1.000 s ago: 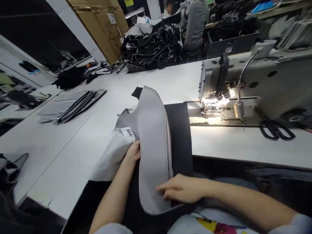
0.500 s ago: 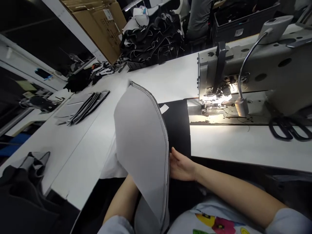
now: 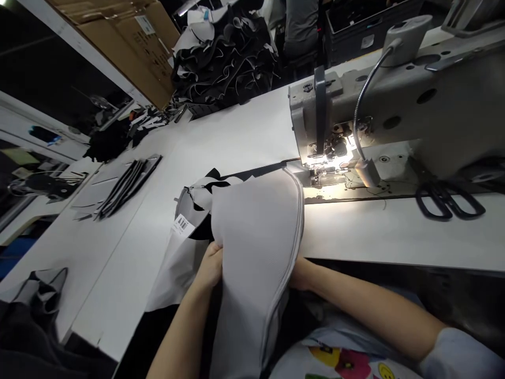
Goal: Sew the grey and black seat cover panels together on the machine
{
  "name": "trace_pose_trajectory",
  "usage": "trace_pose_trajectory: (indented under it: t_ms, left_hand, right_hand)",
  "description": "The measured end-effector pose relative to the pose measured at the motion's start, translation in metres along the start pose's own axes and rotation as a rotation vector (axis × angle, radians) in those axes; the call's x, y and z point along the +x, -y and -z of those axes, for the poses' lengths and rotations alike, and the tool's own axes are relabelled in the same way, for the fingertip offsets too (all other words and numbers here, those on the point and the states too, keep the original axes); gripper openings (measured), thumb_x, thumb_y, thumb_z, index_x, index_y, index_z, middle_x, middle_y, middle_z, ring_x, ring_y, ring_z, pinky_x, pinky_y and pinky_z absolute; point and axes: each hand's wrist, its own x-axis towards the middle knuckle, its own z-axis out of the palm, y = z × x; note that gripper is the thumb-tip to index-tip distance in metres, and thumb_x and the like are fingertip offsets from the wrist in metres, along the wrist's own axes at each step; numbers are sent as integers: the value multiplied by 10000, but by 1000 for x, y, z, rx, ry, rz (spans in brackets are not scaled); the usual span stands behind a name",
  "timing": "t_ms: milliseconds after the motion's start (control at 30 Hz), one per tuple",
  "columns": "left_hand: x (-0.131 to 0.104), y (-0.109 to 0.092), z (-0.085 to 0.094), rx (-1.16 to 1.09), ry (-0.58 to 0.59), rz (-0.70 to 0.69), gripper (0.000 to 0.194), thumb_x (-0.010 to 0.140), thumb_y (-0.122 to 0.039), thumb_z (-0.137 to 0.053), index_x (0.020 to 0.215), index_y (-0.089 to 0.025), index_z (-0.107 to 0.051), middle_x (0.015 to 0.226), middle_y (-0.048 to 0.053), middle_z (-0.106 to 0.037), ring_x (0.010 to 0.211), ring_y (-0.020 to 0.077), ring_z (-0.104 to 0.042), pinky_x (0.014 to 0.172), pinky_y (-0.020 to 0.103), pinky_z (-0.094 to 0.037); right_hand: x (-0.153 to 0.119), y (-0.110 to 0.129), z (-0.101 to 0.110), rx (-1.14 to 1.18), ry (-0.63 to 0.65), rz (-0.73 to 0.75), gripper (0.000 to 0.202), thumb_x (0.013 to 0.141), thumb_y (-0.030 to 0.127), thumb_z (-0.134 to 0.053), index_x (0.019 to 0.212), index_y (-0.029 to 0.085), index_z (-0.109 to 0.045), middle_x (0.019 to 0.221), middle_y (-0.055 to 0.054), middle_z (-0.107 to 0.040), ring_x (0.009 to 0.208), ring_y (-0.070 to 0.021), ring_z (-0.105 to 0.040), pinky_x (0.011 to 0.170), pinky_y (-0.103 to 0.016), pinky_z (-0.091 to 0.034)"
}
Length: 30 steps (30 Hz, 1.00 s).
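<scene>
Compared with half a second earlier, the grey panel (image 3: 256,226) stands turned further toward the sewing machine (image 3: 394,105), the left hand (image 3: 213,263) is exposed at its left edge, and the right hand (image 3: 302,273) is largely hidden behind its right edge. Head view: the grey panel is held in front of the person, over the near edge of the white counter (image 3: 339,231), its stitched, curved border facing right and its upper corner near the machine's lit needle area; whether they touch cannot be told. Fingers of the left hand are closed on the panel's left edge. Fingers of the right hand are out of sight behind the panel, so their grip cannot be determined. Left of the panel, a barcode label (image 3: 183,225) shows above pale material (image 3: 177,276). Black-handled scissors (image 3: 450,202) lie right of the lamp head (image 3: 366,173). Folded dark-edged pieces (image 3: 126,187) are stacked on the counter's left side, well apart from both hands. Behind the counter stand a cardboard box (image 3: 130,47) and a heap of dark fabric (image 3: 229,66).
</scene>
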Motion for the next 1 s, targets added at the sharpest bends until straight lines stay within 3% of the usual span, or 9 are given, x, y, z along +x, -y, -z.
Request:
trace_pose_trajectory:
  t_ms: [133, 267, 367, 467, 567, 667, 800, 900, 1000]
  left_hand:
    - [8, -15, 21, 587, -174, -113, 330, 680, -248, -519, 963, -151, -658, 626, -7, -570, 631, 181, -553, 601, 280, -467]
    - [0, -67, 18, 1038, -365, -366, 682, 791, -279, -473, 1437, -84, -374, 910, 73, -617, 808, 218, -606, 773, 370, -518]
    - [-2, -129, -22, 1137, -143, -795, 552, 901, -314, -399, 1436, -179, -410, 1200, 112, -583, 1093, 233, -576, 890, 366, -510]
    - [25, -165, -82, 1382, 204, -1016, 490, 949, -236, -329, 1427, -207, -436, 1331, 102, -555, 1241, 242, -502, 1001, 391, -457]
    - [62, -160, -127, 1745, 339, -954, 466, 927, -151, -358, 1367, -120, -507, 1220, 157, -619, 1176, 286, -547, 987, 445, -452]
    - [70, -142, -137, 1908, 80, -869, 442, 930, -214, -426, 1336, -82, -539, 1265, 232, -590, 1216, 375, -518, 1032, 574, -380]
    - [47, -146, -101, 1758, -263, -535, 665, 940, -408, -436, 1531, -151, -275, 1280, 253, -567, 1081, 420, -597, 828, 547, -490]
    - [51, -147, -62, 1529, -73, -196, 767, 880, -430, -507, 1548, -167, -237, 890, 121, -668, 805, 320, -658, 716, 427, -509]
    - [70, -135, -34, 1037, 92, -182, 805, 821, -355, -546, 1544, -190, -235, 714, 4, -602, 647, 206, -617, 644, 316, -498]
  right_hand:
    - [-3, 14, 19, 54, -266, 67, 583, 551, 532, -881, 976, 196, -664, 920, -40, -719, 859, -218, -659, 888, -372, -517]
    - [-4, 14, 25, 41, -284, 11, 637, 608, 533, -861, 1081, 177, -626, 1089, -91, -712, 957, -235, -666, 910, -367, -521]
    - [-4, 12, 24, 15, -277, -3, 631, 607, 526, -860, 1072, 171, -623, 1093, -100, -713, 966, -252, -671, 926, -388, -520]
    - [-7, 10, 24, -27, -302, 43, 633, 630, 563, -831, 1071, 165, -613, 1081, -104, -713, 966, -266, -670, 942, -419, -515]
    - [-15, 7, 27, -183, -370, 193, 597, 712, 615, -753, 1074, 162, -609, 1101, -105, -700, 997, -263, -655, 946, -417, -509]
    - [-22, 4, 30, -354, -396, 288, 542, 784, 623, -681, 1053, 156, -622, 1076, -104, -697, 993, -255, -646, 903, -398, -522]
    - [-23, 2, 31, -431, -304, 291, 512, 813, 629, -647, 1000, 153, -647, 977, -82, -697, 915, -230, -643, 812, -360, -532]
    - [-20, 4, 29, -369, -237, 215, 507, 795, 637, -669, 966, 160, -659, 915, -55, -690, 851, -198, -633, 773, -332, -526]
    - [-21, 6, 30, -135, -124, 0, 549, 746, 607, -741, 1075, 179, -641, 964, -53, -695, 840, -173, -645, 767, -310, -530]
